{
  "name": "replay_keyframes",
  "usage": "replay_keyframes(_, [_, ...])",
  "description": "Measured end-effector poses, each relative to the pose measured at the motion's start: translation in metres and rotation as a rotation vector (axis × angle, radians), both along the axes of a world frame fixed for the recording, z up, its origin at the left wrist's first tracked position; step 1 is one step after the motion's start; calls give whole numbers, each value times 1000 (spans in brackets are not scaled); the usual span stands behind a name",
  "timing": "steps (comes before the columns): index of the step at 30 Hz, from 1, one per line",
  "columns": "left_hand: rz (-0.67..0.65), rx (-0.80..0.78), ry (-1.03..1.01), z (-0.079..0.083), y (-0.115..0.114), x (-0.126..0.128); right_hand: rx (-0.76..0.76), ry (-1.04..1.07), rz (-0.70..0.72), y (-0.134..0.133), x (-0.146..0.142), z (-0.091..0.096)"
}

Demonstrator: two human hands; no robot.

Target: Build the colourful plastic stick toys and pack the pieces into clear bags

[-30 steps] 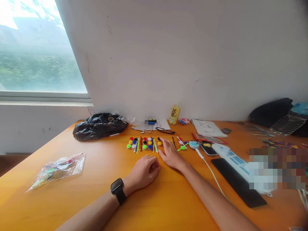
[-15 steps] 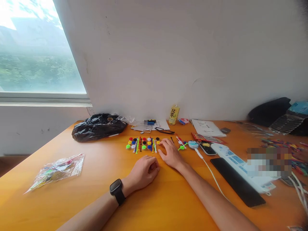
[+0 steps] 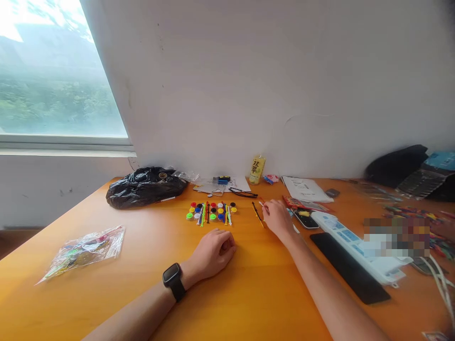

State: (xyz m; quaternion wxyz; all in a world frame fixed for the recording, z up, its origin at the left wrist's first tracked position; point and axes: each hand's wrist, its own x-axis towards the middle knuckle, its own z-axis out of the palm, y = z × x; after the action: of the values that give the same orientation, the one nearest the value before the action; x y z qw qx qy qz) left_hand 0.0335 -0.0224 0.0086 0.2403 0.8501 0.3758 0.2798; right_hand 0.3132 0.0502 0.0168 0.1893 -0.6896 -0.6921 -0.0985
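The left hand [image 3: 213,251] rested on the worktop [image 3: 142,246] near the middle, curled into a loose fist with nothing visible in it; a black watch [image 3: 173,279] circled its wrist. The right hand [image 3: 279,218] reached farther out and to the right, its fingers bent down over the red and white sticks [image 3: 262,203]. The hand hid most of that spot, so whether it gripped a stick or merely touched one could not be told. A black stick and a yellow stick [image 3: 258,214] lay slanting just left of its fingertips.

Beyond the left hand, small coloured discs [image 3: 213,217] lay in short columns in the middle of the scene, in red, yellow, green, black, blue and white. Two bundles of coloured sticks [image 3: 208,213] lay between the columns, and a black disc sat on the far side of a yellow one at the right end.

A clear bag [image 3: 85,251] of coloured pieces lay well to the left, nearer than the black plastic bag [image 3: 145,189]. To the right of the right hand were a phone [image 3: 306,219] and a white power strip [image 3: 341,229].
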Motion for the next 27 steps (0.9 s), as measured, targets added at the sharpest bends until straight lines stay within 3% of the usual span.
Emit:
replay_keyframes(7, [4, 12, -15, -1, 0, 0, -4, 70, -11, 2, 2, -3])
replay_keyframes(9, [19, 9, -47, -4, 0, 0, 77, 193, 37, 3, -2, 1])
replay_keyframes(12, [79, 17, -159, -8, 3, -1, 110, 564, 213, 1, -16, 7])
replay_keyframes(14, [142, 20, -259, -9, 5, 0, -7, 837, 325, -5, -31, 9])
replay_keyframes(18, [198, -75, -425, -8, 8, 1, -396, 1228, 530, -23, -67, 9])
replay_keyframes(22, [147, -105, -463, -3, 9, 2, -609, 1338, 693, -34, -83, 6])
replay_keyframes(27, [118, -48, -473, -3, 9, 2, -669, 1288, 634, -33, -81, -1])
